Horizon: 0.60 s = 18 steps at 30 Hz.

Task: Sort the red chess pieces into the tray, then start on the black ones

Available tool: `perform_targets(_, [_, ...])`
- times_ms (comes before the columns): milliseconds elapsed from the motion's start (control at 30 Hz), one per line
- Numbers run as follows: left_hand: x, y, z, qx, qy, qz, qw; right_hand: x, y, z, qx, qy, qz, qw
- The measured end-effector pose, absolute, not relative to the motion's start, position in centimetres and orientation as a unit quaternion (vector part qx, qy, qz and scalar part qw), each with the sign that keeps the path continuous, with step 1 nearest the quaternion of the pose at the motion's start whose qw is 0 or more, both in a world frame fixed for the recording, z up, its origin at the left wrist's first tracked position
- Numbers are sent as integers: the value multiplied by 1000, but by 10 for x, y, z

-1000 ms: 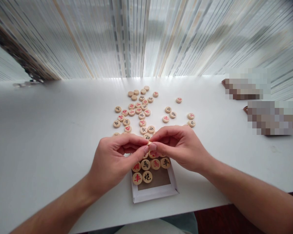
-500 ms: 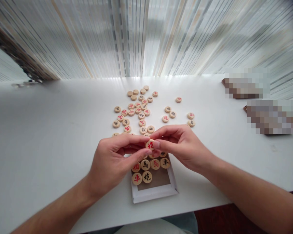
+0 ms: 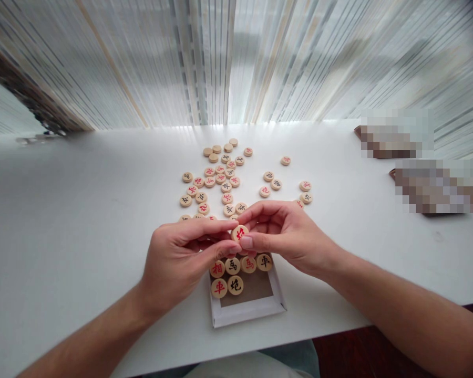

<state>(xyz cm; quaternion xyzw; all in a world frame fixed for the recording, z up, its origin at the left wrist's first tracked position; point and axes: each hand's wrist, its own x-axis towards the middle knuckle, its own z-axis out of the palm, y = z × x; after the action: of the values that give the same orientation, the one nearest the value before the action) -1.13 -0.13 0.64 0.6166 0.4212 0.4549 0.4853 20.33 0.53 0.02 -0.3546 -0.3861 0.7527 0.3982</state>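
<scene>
A round wooden Chinese chess piece (image 3: 239, 232) with a red character is pinched between my two hands, its marked face turned toward me. My left hand (image 3: 185, 252) grips its left side with thumb and fingertips. On the other side, the thumb and forefinger of my right hand (image 3: 287, 231) hold it. Just below the hands lies a shallow white box (image 3: 252, 314) with a grey-brown bottom. Rows of pieces sit in it, among them a black piece (image 3: 235, 285) and a red piece (image 3: 219, 287) in the nearest row. My hands hide the box's far part.
Many loose chess pieces (image 3: 220, 178) are scattered over the white table (image 3: 82, 220) beyond my hands, some face down at the back. Two dark brown objects, blurred out, stand at the right. A striped string curtain (image 3: 220, 63) hangs behind the table.
The held piece has been turned between my fingers, so its red character now sits at a different angle. The whole view has shifted slightly.
</scene>
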Motion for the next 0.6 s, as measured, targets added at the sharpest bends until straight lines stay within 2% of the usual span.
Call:
perform_targets(467, [-13, -1, 4, 724, 367, 433, 392, 202, 3, 4, -364, -412, 741, 386])
perform_targets(600, [-13, -2, 1, 707, 361, 436, 425, 202, 3, 5, -357, -427, 734, 388])
